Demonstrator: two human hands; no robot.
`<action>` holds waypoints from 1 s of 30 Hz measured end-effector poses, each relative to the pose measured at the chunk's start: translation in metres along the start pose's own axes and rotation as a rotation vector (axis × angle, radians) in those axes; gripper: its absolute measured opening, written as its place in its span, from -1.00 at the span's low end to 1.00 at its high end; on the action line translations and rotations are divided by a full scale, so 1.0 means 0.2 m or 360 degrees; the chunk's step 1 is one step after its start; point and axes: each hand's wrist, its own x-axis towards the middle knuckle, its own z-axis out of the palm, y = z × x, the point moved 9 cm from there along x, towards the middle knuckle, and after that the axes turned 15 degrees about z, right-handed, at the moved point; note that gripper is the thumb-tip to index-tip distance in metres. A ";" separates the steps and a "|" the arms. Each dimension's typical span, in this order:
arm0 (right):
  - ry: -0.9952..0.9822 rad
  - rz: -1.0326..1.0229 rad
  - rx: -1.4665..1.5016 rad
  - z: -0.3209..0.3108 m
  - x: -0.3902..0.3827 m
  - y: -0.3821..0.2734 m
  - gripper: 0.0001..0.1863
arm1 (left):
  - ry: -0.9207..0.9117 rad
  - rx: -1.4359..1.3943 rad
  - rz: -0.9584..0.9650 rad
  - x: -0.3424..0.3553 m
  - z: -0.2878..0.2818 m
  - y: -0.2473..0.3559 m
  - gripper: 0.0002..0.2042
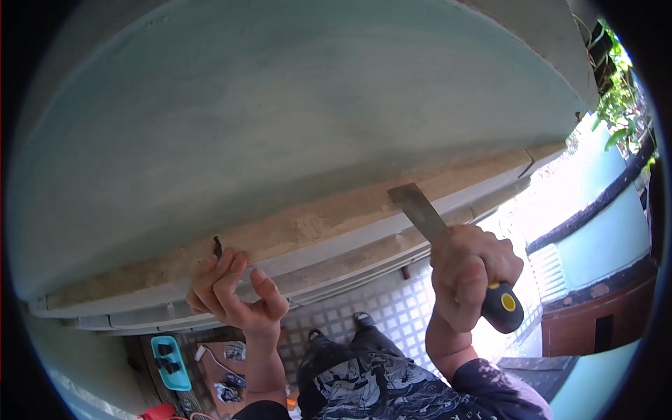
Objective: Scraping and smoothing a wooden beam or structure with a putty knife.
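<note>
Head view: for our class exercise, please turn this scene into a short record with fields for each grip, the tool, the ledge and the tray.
Right grip: closed around the scraper
Tool: flat metal blade, black and yellow handle; blade end at the ledge, firm contact unclear
Left grip: thumb apart from fingers, near a small dark piece; hold unclear
Ledge: brownish, patchy, beside a pale blue-green surface
Tray: turquoise, below left, dark items inside

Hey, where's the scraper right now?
In the head view, the scraper is right of centre, gripped in the right hand, its blade pointing up and left over the tan ledge below the pale green surface.
</note>
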 end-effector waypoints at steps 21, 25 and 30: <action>0.0043 0.0067 -0.0024 0.00 -0.06 -0.07 -0.56 | -0.0027 -0.0068 -0.0013 0.00 0.01 -0.05 -0.81; -0.0090 0.0045 -0.0097 0.04 0.06 -0.01 -0.63 | -0.0064 -0.0010 -0.0030 0.01 0.00 -0.03 -0.81; -0.0145 0.0107 0.0210 -0.02 -0.02 -0.02 -0.61 | -0.0042 -0.0033 -0.0028 0.01 0.01 -0.02 -0.82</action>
